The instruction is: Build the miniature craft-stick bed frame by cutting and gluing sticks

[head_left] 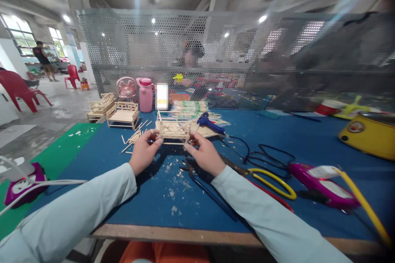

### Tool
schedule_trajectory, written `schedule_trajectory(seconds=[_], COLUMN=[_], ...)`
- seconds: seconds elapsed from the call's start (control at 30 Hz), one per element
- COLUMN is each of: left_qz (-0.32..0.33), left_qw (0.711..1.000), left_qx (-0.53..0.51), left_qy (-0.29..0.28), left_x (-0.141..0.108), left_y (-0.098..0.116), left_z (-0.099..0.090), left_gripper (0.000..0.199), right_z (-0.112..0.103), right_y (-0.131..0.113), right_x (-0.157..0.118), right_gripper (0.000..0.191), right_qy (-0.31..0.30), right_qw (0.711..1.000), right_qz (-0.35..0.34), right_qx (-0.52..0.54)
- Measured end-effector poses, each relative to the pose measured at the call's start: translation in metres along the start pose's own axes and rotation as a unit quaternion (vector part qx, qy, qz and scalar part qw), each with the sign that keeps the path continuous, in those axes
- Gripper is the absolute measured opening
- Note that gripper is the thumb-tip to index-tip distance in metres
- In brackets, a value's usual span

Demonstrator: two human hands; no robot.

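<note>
Between my two hands is a small model bed made of thin wooden sticks point(173, 130), held a little above the blue table. My left hand point(145, 150) grips its left end with fingers and thumb. My right hand point(205, 152) grips the right end the same way. Just behind my right hand lies a blue glue gun point(211, 124), its nozzle near the model. Loose wooden sticks point(133, 139) are scattered left of the model. Below my right hand rest dark-handled pliers point(200, 181) and shears with yellow and red handles point(271, 176).
Finished-looking stick models point(123, 116) stand at the back left. A pink thermos point(145, 95) and bundles of sticks point(189, 109) are near the perforated metal screen point(138, 49). Purple power strips point(324, 185) with cables and a yellow pot point(367, 133) occupy the right. People sit beyond the screen.
</note>
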State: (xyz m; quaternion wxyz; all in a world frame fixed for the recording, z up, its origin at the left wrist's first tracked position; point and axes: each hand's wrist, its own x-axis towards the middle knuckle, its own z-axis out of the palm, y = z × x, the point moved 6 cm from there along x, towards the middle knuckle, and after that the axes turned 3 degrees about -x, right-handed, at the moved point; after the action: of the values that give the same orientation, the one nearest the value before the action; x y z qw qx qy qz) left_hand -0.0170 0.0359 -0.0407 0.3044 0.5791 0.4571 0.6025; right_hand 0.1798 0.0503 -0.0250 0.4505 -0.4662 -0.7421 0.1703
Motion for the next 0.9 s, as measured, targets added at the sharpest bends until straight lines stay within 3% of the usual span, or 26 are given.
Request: schedule_trajectory(seconds=[0.3,0.6,0.9], left_qz=[-0.009,-0.006,-0.016], left_qw=[0.997,0.994,0.988], left_qx=[-0.079,-0.109,-0.153], left_qy=[0.021,0.026,0.013], left_x=[-0.004,-0.005,-0.017], left_y=[0.008,0.005,0.021], left_z=[-0.008,-0.007,-0.001], left_gripper=[0.026,0.025,0.033], right_z=[-0.002,-0.001,-0.01], right_y=[-0.007,-0.007,-0.001], right_x=[-0.003,-0.003,-0.003], right_gripper=[0.039,0.034,0.041], right_qy=[0.002,0.004,0.015], right_qw=[0.998,0.995,0.989], right_qz=[-0.006,0.007,0.019], right_qx=[0.058,0.102,0.149])
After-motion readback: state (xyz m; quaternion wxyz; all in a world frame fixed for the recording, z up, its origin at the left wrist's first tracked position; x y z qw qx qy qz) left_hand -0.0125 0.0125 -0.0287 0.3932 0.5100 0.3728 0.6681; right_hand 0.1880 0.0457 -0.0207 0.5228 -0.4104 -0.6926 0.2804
